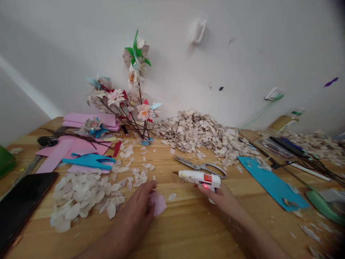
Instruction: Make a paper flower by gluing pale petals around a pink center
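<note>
My left hand (140,205) is closed on a small pink paper piece (158,203), which sticks out to the right of its fingers. In my right hand (218,197) is a white glue gun (198,177), lying sideways with its nozzle to the left and a red light glowing near the grip. Metal scissors (201,166) lie just behind the glue gun. Left of my left hand spreads a heap of pale petals (78,194). One loose petal (172,196) rests between the two hands.
Paper flowers (115,97) on dark stems stand in a clear holder. A large pile of petal scraps (199,131) lies along the wall. Pink sheets (91,119) and a black phone (24,201) are at left, a blue sheet (272,183) and green tape dispenser (323,207) at right.
</note>
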### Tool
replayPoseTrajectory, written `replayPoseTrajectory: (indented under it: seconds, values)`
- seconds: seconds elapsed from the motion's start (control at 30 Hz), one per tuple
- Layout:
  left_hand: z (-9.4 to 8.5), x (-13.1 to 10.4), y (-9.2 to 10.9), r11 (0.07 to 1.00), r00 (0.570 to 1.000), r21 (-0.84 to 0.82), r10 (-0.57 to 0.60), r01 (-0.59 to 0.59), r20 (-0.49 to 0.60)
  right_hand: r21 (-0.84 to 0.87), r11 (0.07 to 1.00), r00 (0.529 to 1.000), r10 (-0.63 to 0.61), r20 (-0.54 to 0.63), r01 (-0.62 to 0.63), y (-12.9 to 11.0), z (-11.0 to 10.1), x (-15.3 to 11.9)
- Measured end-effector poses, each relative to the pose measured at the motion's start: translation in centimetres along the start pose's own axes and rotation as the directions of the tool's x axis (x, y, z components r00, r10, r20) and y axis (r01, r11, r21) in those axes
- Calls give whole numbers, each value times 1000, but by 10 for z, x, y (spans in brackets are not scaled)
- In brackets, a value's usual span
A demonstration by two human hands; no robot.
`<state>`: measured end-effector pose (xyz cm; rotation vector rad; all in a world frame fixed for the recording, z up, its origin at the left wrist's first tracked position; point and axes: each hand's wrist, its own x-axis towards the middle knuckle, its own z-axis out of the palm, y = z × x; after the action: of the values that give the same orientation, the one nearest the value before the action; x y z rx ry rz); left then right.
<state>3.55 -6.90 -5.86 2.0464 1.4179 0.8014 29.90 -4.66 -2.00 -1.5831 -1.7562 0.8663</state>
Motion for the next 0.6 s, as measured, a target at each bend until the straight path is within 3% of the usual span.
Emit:
replayPoseTrajectory:
  seconds: [0.17,0.3,0.47,0.6]
  values:
    - [1,2,-3,998,1000,-57,-13,13,0,-11,998,966,-58,254,62,-23,-6,-18]
    - [-1,2,-2,998,1000,-60,-26,26,11,-125,988,921,-33,388,88,-44,-2,-23]
    - [-4,1,1,999,1000,-51,-9,9,-4,-254,960,899,10,438,114,-63,3,-24]
    - [-4,0,3,999,1000,-54,2,-2,-5,-254,962,896,25,444,100,-65,3,-23]
